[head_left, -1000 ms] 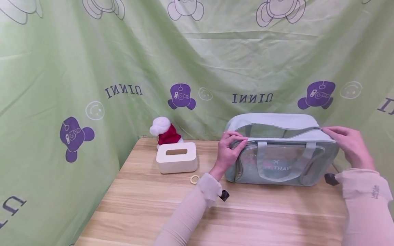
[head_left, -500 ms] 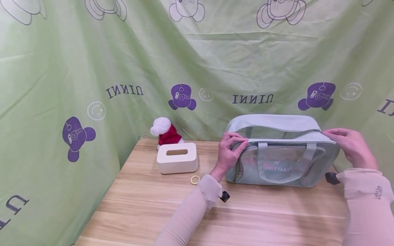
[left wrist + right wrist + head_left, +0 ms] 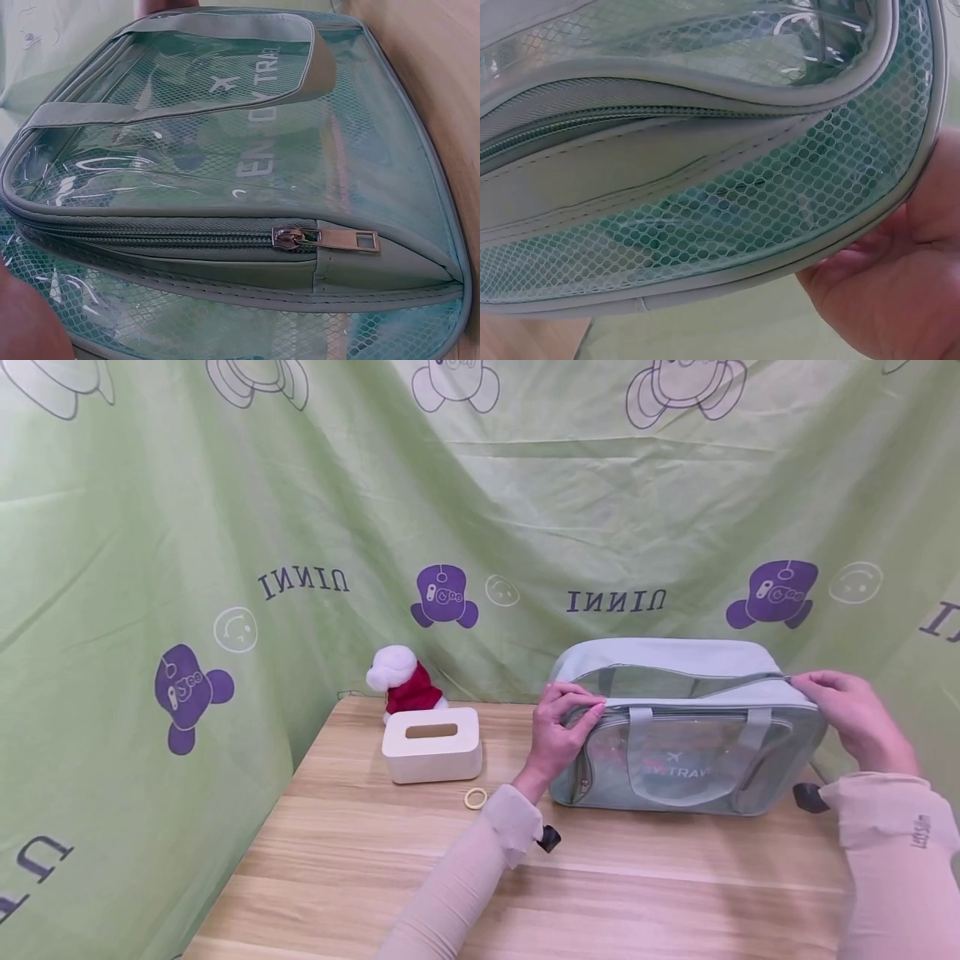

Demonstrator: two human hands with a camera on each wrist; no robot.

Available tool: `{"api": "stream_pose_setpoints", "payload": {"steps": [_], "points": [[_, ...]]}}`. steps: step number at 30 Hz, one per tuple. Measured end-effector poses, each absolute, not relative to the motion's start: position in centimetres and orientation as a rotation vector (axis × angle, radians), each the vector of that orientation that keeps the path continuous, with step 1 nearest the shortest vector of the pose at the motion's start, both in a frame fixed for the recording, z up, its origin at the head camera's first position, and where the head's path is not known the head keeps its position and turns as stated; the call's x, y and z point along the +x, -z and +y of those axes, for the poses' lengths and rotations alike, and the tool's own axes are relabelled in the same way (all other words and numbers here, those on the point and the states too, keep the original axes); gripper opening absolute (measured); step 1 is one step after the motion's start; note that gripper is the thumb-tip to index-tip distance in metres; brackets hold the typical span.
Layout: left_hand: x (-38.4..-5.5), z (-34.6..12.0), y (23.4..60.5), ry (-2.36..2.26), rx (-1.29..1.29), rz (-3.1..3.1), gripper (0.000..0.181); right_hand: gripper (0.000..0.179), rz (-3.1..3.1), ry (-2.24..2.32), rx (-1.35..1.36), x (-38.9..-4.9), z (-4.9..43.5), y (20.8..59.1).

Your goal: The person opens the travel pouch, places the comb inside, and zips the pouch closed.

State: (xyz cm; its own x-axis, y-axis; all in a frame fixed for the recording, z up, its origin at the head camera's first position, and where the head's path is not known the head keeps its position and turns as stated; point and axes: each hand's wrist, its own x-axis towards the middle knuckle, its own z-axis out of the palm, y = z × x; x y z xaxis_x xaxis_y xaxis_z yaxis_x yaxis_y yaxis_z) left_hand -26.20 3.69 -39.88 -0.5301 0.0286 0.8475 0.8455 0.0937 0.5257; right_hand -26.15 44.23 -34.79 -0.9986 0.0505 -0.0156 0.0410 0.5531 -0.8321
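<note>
A pale green clear-sided travel bag [image 3: 675, 777] with mesh lining and two front straps stands upright on the right of the wooden table. Its top zipper is undone and gapes along most of its length. My left hand [image 3: 557, 735] pinches the front top edge at the left corner, thumb in front. My right hand [image 3: 862, 714] holds the top right corner by the zipper's end; whether a zipper pull lies under those fingertips is hidden. In the left wrist view, a metal zipper pull [image 3: 349, 238] hangs on the front pocket. The right wrist view shows the right hand [image 3: 900, 277] behind the bag's edge.
Left of the bag, a white tissue box [image 3: 431, 758] sits on the table [image 3: 360, 852]. Behind it is a white plush toy [image 3: 405, 681] in red clothing. A small yellow ring [image 3: 475, 798] lies near the left wrist. A green printed curtain [image 3: 480, 518] hangs behind.
The right hand has shifted slightly to the right along the bag's top right corner. The left hand keeps its grip, and the bag has hardly moved.
</note>
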Motion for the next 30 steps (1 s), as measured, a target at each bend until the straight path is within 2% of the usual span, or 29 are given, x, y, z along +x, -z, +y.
{"api": "stream_pose_setpoints", "payload": {"steps": [3, 10, 14, 20, 26, 30], "points": [[-26.3, 3.8, 39.9, 1.507, -0.869, -1.681, 0.012, 0.019, -2.733, -1.427, -0.097, -26.1, 43.8, 34.5], [-26.5, 3.8, 40.0, 1.503, -0.843, -1.656, 0.012, 0.053, -2.708, -1.335, -0.227, -26.2, 42.3, 33.6], [-26.3, 3.8, 40.1, 1.465, -0.839, -1.654, 0.012, 0.063, -2.719, -1.271, -0.298, -25.9, 41.4, 33.2], [-26.7, 3.9, 40.6, 1.439, -0.834, -1.645, 0.011, 0.06, -2.739, -0.969, -0.272, -25.7, 39.1, 32.2], [-29.2, 4.3, 43.3, 1.439, -0.831, -1.641, 0.009, 0.056, -2.723, -0.905, -0.24, -25.6, 37.2, 31.5], [-29.0, 4.4, 43.2, 1.441, -0.843, -1.628, 0.012, 0.05, -2.695, -0.866, -0.18, -25.8, 35.7, 31.6]]}}
